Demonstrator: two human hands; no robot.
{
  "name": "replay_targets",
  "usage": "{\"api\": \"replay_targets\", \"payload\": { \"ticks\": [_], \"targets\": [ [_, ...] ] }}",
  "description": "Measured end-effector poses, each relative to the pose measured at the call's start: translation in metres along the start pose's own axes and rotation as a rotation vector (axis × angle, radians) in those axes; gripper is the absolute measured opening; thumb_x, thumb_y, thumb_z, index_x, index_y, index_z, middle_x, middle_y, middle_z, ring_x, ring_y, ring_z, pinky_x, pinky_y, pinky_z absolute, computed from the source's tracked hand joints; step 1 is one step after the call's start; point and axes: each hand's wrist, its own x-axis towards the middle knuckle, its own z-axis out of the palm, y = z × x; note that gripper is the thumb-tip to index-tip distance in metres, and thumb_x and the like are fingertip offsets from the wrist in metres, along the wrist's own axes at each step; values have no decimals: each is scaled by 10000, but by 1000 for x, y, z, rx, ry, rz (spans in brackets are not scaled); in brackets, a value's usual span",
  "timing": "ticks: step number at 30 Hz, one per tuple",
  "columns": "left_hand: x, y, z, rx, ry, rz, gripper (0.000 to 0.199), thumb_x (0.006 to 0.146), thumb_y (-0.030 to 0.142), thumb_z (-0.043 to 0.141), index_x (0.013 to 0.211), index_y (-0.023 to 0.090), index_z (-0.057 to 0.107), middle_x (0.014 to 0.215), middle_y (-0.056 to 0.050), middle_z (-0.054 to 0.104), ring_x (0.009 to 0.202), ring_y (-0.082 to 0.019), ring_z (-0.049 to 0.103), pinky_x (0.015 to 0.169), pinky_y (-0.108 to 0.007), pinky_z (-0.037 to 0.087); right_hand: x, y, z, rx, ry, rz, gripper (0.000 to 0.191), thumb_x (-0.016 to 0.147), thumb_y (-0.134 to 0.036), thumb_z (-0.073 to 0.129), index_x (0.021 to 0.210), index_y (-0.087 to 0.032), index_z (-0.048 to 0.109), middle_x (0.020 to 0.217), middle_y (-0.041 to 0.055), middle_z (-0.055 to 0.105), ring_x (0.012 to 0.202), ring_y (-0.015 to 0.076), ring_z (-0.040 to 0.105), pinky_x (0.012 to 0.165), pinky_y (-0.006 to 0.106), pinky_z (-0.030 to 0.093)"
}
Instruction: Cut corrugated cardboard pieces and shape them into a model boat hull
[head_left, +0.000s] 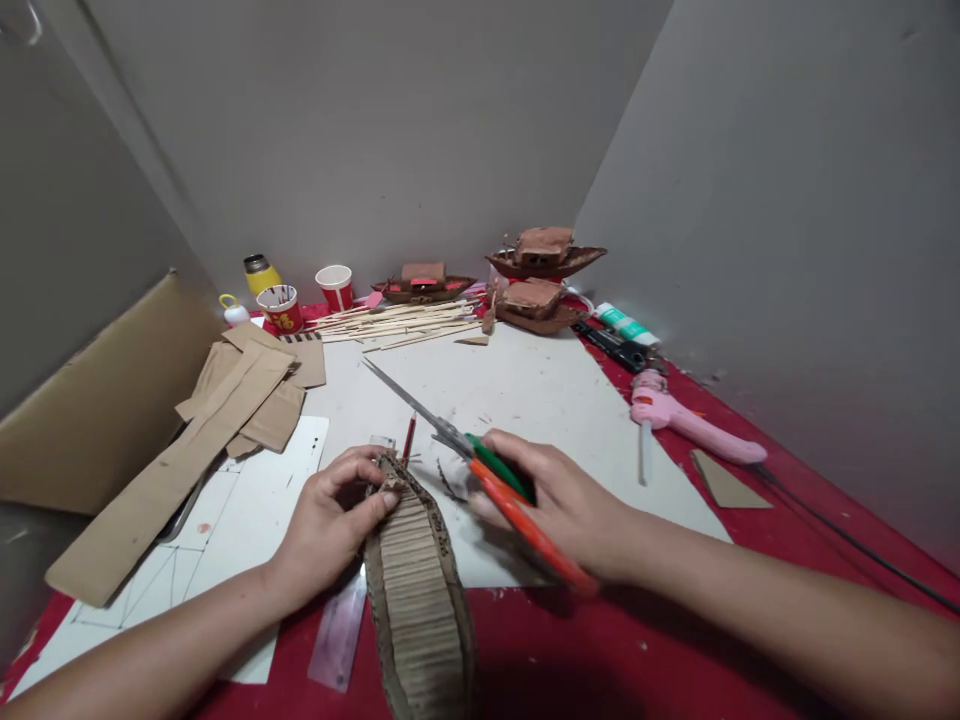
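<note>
A long cardboard boat hull with a ribbed inside stands at the front middle. My left hand pinches its narrow far end between thumb and fingers. Scissors with one orange and one green handle are in my right hand, just right of the hull. Their blades point up and to the left, nearly together, over the white paper. Behind the hull's tip lies a red pencil. A clear ruler lies partly hidden by the hull and my left hand.
Cardboard strips lie at left on a sheet with a pencil drawing. Behind are wooden sticks, paper cups and brown model boats. A pink glue gun with a cord sits at right. Grey walls enclose the back and right.
</note>
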Motion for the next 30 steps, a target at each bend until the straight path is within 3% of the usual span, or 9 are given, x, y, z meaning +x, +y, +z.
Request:
{"api": "replay_targets", "payload": {
  "ticks": [4,8,11,16,23,30],
  "targets": [
    [2,0,-4,-195,-5,-107,132,752,194,771,724,183,642,1180,-62,639,1086,-212,594,960,-349,423,-19,10,-15,-336,-143,-32,257,827,-365,591,781,-237,373,666,-36,492,554,140,395,538,262,323],
    [4,5,-5,-279,-14,-179,134,725,171,792,689,174,663,1223,-63,623,1112,-209,584,964,-329,421,-33,17,-15,-584,-148,-41,293,801,-396,642,781,-234,399,732,10,562,594,176,474,555,282,318],
    [4,11,-7,-306,22,-162,136,694,166,814,669,174,681,1134,-39,624,1043,-175,588,903,-274,445,-36,18,-13,-666,-123,-98,301,814,-417,645,790,-233,408,736,9,568,605,189,510,553,288,308],
    [-1,13,-9,-367,46,-139,132,683,192,832,716,192,704,895,18,598,831,-113,580,772,-220,463,-32,18,-9,-723,-95,-150,277,825,-401,633,811,-229,416,754,10,577,631,199,550,564,300,323],
    [-8,11,-5,-455,22,-294,197,678,238,850,795,197,697,782,19,693,752,-113,605,729,-214,458,-32,21,-3,-716,-104,-189,276,852,-436,601,814,-231,420,738,2,582,621,195,565,548,302,308],
    [-7,15,-4,-504,61,-323,201,650,215,867,758,191,699,736,36,698,701,-88,608,686,-176,465,-32,20,0,-736,-75,-187,272,835,-416,622,798,-232,424,728,1,587,630,197,577,554,297,307]
  ]
}}
